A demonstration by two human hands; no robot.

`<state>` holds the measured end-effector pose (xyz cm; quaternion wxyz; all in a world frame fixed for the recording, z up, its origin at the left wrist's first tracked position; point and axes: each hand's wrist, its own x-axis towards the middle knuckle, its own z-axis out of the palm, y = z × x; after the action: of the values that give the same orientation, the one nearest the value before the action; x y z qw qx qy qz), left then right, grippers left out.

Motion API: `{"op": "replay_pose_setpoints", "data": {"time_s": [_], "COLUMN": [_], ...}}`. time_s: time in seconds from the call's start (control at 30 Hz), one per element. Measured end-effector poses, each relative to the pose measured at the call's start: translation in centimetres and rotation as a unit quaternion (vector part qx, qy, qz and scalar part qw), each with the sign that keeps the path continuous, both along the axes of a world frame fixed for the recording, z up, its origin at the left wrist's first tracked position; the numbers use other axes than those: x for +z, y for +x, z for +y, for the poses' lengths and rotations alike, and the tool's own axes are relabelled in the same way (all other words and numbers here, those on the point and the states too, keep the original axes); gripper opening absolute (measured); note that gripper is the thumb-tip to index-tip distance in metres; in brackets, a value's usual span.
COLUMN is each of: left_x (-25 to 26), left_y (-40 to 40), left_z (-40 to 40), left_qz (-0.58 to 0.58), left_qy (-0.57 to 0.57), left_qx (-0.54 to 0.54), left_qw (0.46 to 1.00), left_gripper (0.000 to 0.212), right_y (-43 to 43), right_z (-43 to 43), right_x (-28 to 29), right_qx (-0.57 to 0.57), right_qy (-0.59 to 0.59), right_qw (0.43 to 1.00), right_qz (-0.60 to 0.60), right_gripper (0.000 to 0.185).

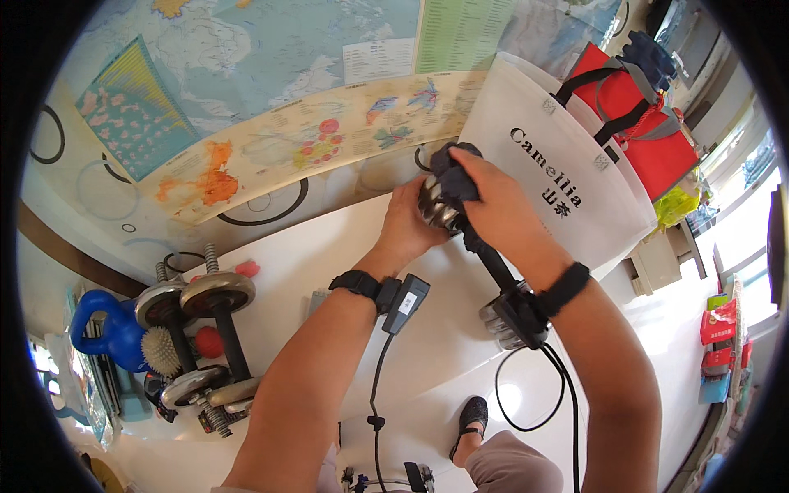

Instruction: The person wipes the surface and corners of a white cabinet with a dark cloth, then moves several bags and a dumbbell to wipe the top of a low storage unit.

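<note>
A chrome dumbbell (pixel 493 265) with a black handle lies at a slant on the white tabletop, its ribbed metal ends toward the wall and toward me. My left hand (pixel 407 222) cups the far chrome end (pixel 433 200) from the left side. In my right hand (pixel 505 197) is a dark grey cloth (pixel 455 175), pressed over the top and right of that same end. Part of the cloth hangs along the handle. The near chrome end (pixel 500 323) is partly hidden by the black device strapped to my right wrist (pixel 527 314).
To the left stand two plate dumbbells (pixel 228 326), a blue kettlebell (pixel 102 323), a spiky ball (pixel 160 351) and a red ball (pixel 209 342). A white bag (pixel 555 166) with writing and a red bag (pixel 653 148) are at right. Wall maps (pixel 296 61) hang behind. Cables (pixel 374 394) trail from both wrists.
</note>
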<state>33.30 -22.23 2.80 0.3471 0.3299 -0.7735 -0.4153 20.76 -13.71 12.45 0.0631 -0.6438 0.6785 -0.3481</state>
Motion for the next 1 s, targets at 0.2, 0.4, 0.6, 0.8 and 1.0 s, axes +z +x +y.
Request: {"op": "replay_pose_setpoints", "data": {"time_s": [0.2,0.4,0.6,0.8,1.0], "left_x": [-1.5,-3.3,-4.8,1.2,-2.6], "left_y": [0.4,1.1,3.6,1.2,-0.3], "left_z": [-0.8,-1.4,-1.0,3.0,2.5], "left_qz": [0.176,0.416,0.154,0.326,0.207], "left_qy": [0.070,0.634,0.262,0.369,0.095], "left_qx": [-0.082,-0.197,0.029,0.022,0.095], "left_qw": [0.978,0.621,0.952,0.870,0.969], "left_gripper": [0.084,0.056,0.057,0.075,0.053], "right_y": [0.9,2.8,3.0,1.0,0.7], "right_z": [-1.5,-1.0,-0.1,2.4,9.3], "right_x": [-0.7,-3.2,-2.5,-1.5,-0.8], "right_qx": [0.064,0.163,0.088,-0.060,-0.098], "right_qy": [0.099,0.061,-0.014,0.023,0.128], "right_qw": [0.964,0.917,0.976,0.976,0.948], "right_qz": [0.240,0.359,0.201,0.208,0.273], "right_gripper": [0.028,0.014,0.060,0.077,0.075]}}
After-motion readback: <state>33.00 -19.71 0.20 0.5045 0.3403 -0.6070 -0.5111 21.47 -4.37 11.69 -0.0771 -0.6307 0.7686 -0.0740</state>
